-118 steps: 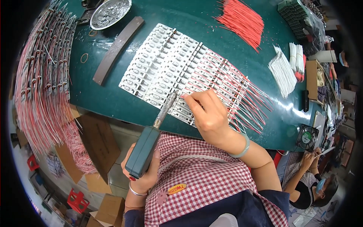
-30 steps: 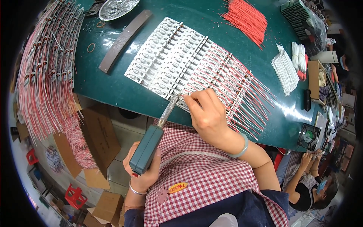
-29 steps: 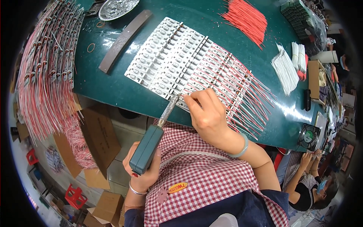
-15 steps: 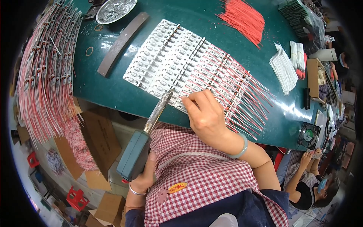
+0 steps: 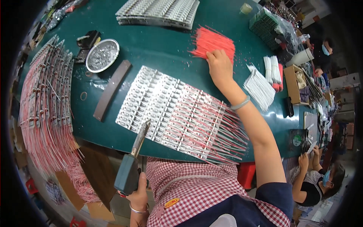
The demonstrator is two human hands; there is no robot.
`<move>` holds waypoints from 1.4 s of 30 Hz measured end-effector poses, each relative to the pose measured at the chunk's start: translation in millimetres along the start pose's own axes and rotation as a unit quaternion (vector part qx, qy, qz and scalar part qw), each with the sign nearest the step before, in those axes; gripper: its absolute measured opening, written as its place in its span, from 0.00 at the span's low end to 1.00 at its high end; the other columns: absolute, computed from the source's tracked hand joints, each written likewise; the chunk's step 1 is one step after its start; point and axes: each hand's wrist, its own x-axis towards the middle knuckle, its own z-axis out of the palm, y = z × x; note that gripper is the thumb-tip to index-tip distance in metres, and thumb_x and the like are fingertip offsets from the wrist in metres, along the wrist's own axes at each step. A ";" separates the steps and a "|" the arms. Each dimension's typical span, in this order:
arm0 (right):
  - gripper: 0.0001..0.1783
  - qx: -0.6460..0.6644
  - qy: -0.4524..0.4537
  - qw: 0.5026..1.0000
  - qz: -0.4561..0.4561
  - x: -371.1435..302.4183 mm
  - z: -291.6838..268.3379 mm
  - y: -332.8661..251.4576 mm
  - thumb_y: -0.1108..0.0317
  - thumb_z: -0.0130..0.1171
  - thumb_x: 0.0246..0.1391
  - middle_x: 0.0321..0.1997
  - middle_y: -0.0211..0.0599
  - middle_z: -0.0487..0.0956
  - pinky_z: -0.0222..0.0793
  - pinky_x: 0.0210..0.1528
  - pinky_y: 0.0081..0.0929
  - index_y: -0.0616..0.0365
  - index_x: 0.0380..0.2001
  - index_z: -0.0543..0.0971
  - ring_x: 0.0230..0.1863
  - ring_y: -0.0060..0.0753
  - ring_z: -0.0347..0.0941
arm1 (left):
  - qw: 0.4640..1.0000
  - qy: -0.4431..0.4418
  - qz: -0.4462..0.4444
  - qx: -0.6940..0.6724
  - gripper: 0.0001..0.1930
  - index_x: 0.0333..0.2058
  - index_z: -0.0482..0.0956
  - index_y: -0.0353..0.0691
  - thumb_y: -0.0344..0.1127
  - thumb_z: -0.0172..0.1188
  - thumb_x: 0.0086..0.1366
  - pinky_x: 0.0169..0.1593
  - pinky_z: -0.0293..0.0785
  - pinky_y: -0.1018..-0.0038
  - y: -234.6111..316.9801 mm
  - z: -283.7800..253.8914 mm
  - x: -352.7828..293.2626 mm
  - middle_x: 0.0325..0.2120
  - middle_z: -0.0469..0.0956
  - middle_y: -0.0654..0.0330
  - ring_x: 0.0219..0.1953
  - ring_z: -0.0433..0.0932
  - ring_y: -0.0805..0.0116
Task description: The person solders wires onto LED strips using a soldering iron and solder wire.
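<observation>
My left hand [image 5: 138,195] is closed around the handle of a teal soldering iron [image 5: 128,172]. The iron's metal tip rests at the lower left part of a panel of small white boards [image 5: 145,90], lying flat on the green table. Red and white wires [image 5: 228,132] stick out from the panel's right side, attached in rows. Farther out, my right hand [image 5: 220,68] reaches over the panel to a pile of red wires [image 5: 214,39]. Its fingers are pinched on wires at the pile's near edge; how many they hold is hidden.
Left of the panel are a curved brown bar [image 5: 112,90] and a dish of metallic scraps [image 5: 102,56]. White wires [image 5: 260,87] lie on the right. Stacked panels [image 5: 159,13] stand at the back; wired boards [image 5: 49,94] hang over the left edge. A co-worker sits at lower right.
My right hand has moved from the panel out to the red wires. The iron has shifted slightly down and left in the picture. The view has tilted, showing more of the table's back.
</observation>
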 end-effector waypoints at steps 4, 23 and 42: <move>0.04 0.012 0.008 1.000 0.013 2.9 9.5 -1.1 0.76 0.59 0.43 0.31 0.39 0.74 0.72 0.40 0.38 0.59 0.27 0.78 0.39 0.43 0.72 | 0.998 -0.042 0.035 0.024 0.17 0.49 0.75 0.27 0.19 0.63 0.61 0.24 0.68 0.79 -10.4 -5.3 4.7 0.34 0.78 0.56 0.21 0.72 0.76; 0.06 -0.070 -0.263 0.957 -0.099 63.5 -117.2 -42.3 0.77 0.62 0.44 0.38 0.44 0.80 0.79 0.42 0.42 0.59 0.29 0.83 0.45 0.46 0.78 | 0.998 0.015 0.042 -0.038 0.20 0.51 0.77 0.27 0.18 0.66 0.59 0.25 0.71 0.80 -3.6 -3.1 -5.3 0.40 0.83 0.54 0.23 0.76 0.78; 0.14 0.256 -0.112 0.959 -0.053 -36.7 -124.2 -126.8 0.83 0.57 0.42 0.36 0.41 0.78 0.75 0.39 0.40 0.59 0.34 0.82 0.41 0.45 0.76 | 0.981 -0.018 -0.107 -0.164 0.21 0.52 0.78 0.30 0.21 0.66 0.59 0.46 0.78 0.73 23.6 -25.7 -16.4 0.45 0.82 0.54 0.40 0.82 0.67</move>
